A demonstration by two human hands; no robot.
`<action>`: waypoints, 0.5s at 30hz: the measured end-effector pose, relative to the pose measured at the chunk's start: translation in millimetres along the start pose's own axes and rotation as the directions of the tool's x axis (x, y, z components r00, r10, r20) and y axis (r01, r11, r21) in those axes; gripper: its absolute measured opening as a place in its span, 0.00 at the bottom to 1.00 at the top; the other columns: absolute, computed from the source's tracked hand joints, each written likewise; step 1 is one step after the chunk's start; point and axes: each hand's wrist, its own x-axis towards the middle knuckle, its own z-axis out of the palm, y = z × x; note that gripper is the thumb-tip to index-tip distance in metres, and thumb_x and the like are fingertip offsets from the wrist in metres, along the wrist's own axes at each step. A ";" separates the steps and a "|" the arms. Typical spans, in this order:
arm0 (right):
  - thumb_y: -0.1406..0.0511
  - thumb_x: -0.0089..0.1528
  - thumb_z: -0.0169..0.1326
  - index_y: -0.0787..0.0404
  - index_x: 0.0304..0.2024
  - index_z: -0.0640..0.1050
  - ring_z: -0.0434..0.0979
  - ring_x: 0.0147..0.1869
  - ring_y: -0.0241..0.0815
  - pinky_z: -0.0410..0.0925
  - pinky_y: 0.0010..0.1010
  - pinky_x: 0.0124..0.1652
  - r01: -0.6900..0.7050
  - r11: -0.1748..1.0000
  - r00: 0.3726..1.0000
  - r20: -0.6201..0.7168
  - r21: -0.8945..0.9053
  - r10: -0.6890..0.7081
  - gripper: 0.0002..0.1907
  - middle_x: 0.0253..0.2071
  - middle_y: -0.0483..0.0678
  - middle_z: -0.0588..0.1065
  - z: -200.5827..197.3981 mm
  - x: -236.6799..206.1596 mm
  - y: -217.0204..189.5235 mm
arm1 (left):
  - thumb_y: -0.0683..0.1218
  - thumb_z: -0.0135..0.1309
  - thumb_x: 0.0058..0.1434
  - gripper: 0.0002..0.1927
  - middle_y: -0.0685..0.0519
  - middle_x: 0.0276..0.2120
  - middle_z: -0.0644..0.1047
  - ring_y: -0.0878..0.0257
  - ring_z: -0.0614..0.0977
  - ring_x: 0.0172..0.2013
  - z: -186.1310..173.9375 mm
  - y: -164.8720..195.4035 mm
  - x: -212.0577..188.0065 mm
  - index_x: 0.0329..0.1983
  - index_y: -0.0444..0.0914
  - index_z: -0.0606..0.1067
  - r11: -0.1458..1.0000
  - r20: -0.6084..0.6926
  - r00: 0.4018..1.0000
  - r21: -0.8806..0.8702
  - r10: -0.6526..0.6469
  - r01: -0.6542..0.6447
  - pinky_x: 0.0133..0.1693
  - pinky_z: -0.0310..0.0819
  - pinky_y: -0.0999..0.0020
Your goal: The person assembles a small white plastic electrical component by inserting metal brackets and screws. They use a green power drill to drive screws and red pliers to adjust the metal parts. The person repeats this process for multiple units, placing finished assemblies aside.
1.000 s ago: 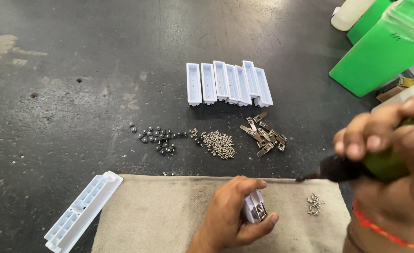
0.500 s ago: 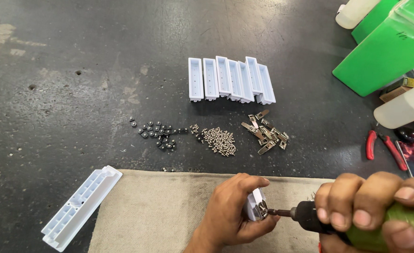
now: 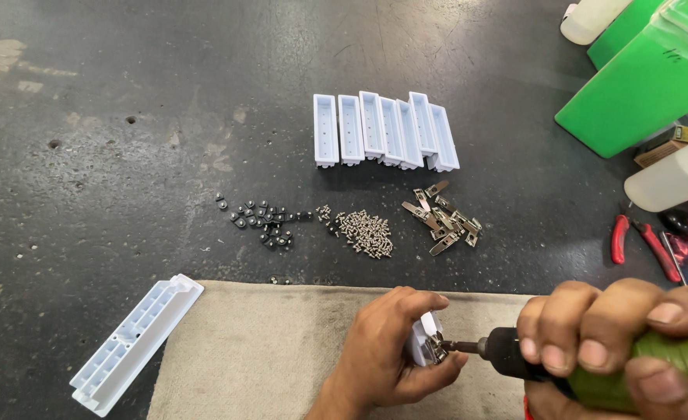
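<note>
The left hand [image 3: 383,354] grips a small white case [image 3: 423,340] over the cloth [image 3: 266,350]. The right hand [image 3: 616,342] grips a green screwdriver [image 3: 593,373], tip touching it. Six empty white cases [image 3: 383,128] stand on the bench [image 3: 126,155].

Both hands sit low, left hand [image 3: 387,354] curled in a pinch, right hand [image 3: 624,338] fisted tight.

This looks like a small assembly workshop, with work done on a stained, pitted dark surface [image 3: 126,117] partly covered by a worn cloth [image 3: 282,350]. Parts lie sorted in piles: white housings [image 3: 383,132], black nuts [image 3: 262,222], screws [image 3: 363,231] and metal clips [image 3: 445,222]. Red pliers [image 3: 640,241], a green bin [image 3: 647,78] and a power driver [image 3: 593,373] fit that.
</note>
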 end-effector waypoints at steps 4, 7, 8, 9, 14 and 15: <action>0.68 0.75 0.49 0.59 0.57 0.68 0.69 0.38 0.48 0.66 0.47 0.40 0.032 0.999 0.998 -0.055 0.008 -0.032 0.09 0.37 0.51 0.70 3.4 0.5 2.6 | 0.56 0.62 0.67 0.25 0.56 0.28 0.73 0.64 0.78 0.29 1.7 0.1 0.8 0.59 0.40 0.70 1.000 0.006 1.000 0.002 -0.014 0.014 0.33 0.71 0.66; 0.68 0.74 0.50 0.59 0.57 0.68 0.70 0.38 0.49 0.65 0.48 0.40 0.030 1.000 0.998 -0.062 -0.006 -0.030 0.09 0.38 0.51 0.70 3.4 -1.3 1.6 | 0.56 0.62 0.67 0.25 0.55 0.28 0.73 0.63 0.77 0.29 0.8 1.0 1.4 0.59 0.40 0.69 1.000 0.003 1.000 0.004 -0.002 0.002 0.33 0.70 0.66; 0.68 0.74 0.50 0.59 0.57 0.68 0.71 0.38 0.49 0.66 0.48 0.40 0.020 1.000 0.999 -0.051 -0.010 -0.020 0.10 0.38 0.52 0.70 3.5 -2.9 1.6 | 0.56 0.63 0.67 0.25 0.55 0.28 0.73 0.63 0.77 0.29 0.4 1.3 1.6 0.59 0.40 0.69 1.000 0.004 1.000 0.005 0.000 0.000 0.33 0.70 0.66; 0.68 0.73 0.50 0.59 0.57 0.68 0.72 0.38 0.49 0.67 0.48 0.40 0.009 1.000 0.999 -0.039 -0.014 -0.010 0.10 0.39 0.52 0.71 2.8 -3.3 0.5 | 0.56 0.63 0.67 0.25 0.55 0.29 0.73 0.63 0.77 0.29 0.0 1.7 2.0 0.59 0.40 0.69 1.000 0.005 1.000 0.007 0.002 -0.002 0.33 0.70 0.66; 0.68 0.73 0.49 0.58 0.59 0.67 0.71 0.38 0.48 0.68 0.50 0.41 -0.007 0.999 1.000 -0.004 -0.032 0.007 0.12 0.38 0.51 0.70 -2.8 1.2 -3.8 | 0.55 0.64 0.65 0.26 0.55 0.28 0.73 0.62 0.77 0.29 -1.0 2.1 3.5 0.59 0.40 0.69 1.000 0.006 1.000 0.009 0.008 -0.008 0.33 0.70 0.65; 0.68 0.73 0.49 0.57 0.60 0.67 0.72 0.38 0.48 0.68 0.51 0.42 -0.012 0.999 1.000 0.014 -0.032 0.013 0.13 0.38 0.51 0.70 -3.5 3.1 -4.9 | 0.54 0.65 0.64 0.26 0.55 0.28 0.72 0.62 0.77 0.28 -1.1 2.1 3.8 0.59 0.40 0.69 1.000 0.008 1.000 0.008 0.006 -0.006 0.33 0.69 0.65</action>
